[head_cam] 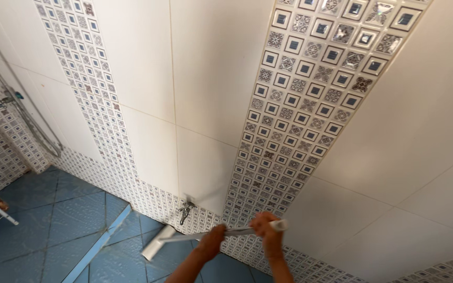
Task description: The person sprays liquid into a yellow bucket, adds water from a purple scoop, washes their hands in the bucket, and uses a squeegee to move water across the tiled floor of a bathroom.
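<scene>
Currently both hands are clenched on the long pale handle (pixel 247 229) of a floor squeegee, the left hand (pixel 213 238) lower down the shaft toward the head and the right hand (pixel 265 229) near the upper end, which juts out just past the fist. The squeegee head (pixel 158 242) rests on the blue floor tiles (pixel 64 220), close to the base of the wall and just below a small metal tap (pixel 186 209). Judging by its slim tube and narrow blade, the tool is probably light and stiff along the shaft, with a flexible edge at the head; a two-hand grip spaced apart along the shaft gives control. The floor tiles look textured and may be wet and slippery. White wall tiles (pixel 205 68) with patterned blue-and-grey mosaic bands (pixel 305 89) enclose the room; a shower hose (pixel 32 123) hangs at the far left.
</scene>
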